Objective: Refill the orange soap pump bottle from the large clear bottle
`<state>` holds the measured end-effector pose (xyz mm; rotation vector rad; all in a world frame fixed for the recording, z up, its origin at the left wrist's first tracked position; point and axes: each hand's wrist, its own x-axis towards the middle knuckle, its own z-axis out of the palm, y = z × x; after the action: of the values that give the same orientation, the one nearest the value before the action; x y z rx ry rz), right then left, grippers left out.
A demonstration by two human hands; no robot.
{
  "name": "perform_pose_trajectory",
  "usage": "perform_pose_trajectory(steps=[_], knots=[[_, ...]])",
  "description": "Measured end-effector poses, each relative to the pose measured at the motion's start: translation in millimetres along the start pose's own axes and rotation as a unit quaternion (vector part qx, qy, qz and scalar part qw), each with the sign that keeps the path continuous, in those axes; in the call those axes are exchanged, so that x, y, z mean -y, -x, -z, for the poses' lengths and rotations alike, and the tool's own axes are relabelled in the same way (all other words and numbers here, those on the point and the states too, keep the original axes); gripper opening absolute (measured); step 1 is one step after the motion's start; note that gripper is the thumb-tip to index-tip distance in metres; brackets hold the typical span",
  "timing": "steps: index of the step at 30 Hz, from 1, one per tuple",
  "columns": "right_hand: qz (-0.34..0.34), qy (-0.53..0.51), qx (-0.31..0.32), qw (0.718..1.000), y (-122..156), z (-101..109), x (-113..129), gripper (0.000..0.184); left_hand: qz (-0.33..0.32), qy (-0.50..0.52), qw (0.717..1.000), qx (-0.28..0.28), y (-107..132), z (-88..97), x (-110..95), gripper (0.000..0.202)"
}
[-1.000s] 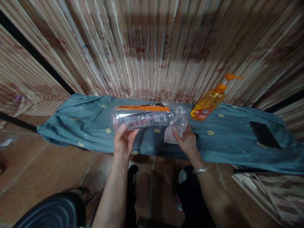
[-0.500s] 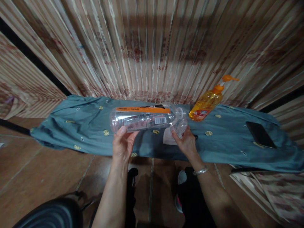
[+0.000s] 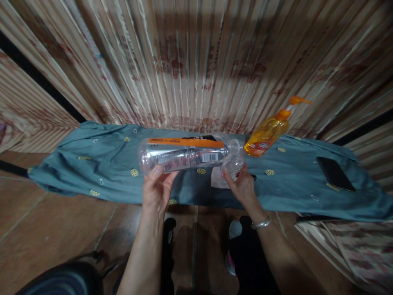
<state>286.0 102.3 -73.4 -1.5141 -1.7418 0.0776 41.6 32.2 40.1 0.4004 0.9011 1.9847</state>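
Observation:
My left hand [image 3: 158, 186] is closed around the lower part of a large clear plastic bottle [image 3: 184, 153] with an orange and silver label and a barcode. The bottle lies on its side in the air, its uncapped-looking neck pointing right. Under that neck, my right hand [image 3: 241, 182] grips a small clear plastic container [image 3: 236, 159], whose exact kind I cannot make out. The bottle's mouth and the container overlap in view; whether they touch is unclear. Beyond my right hand stands an orange pump bottle [image 3: 264, 133] of yellow-orange liquid.
A teal cloth [image 3: 107, 159] with yellow pineapple prints covers the narrow bench. On it lie a pale folded piece [image 3: 217, 178], partly behind my right hand, and a dark phone [image 3: 335, 173] to the right. A striped curtain [image 3: 196, 69] hangs behind. A black round stool [image 3: 61, 280] stands lower left.
The large bottle's base has shifted slightly left and its body appears a little bigger. Both hands keep their holds, and the view has moved slightly.

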Motion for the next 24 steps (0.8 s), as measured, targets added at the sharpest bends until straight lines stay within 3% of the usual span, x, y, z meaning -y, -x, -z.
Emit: perform_pose_trajectory(steps=[10,17,24], knots=[[0.005,0.012,-0.007,1.000,0.6,0.6,-0.3,0.080,0.010,0.019,1.000,-0.015,0.1,-2.8,-0.2,0.059],[0.002,0.017,-0.003,1.000,0.8,2.1,-0.4,0.085,-0.006,0.011,1.000,0.017,-1.8,0.6,0.8,0.051],[-0.009,0.017,0.002,1.000,0.5,3.2,1.3,0.085,-0.009,-0.003,1.000,0.005,-2.8,1.5,2.4,0.065]])
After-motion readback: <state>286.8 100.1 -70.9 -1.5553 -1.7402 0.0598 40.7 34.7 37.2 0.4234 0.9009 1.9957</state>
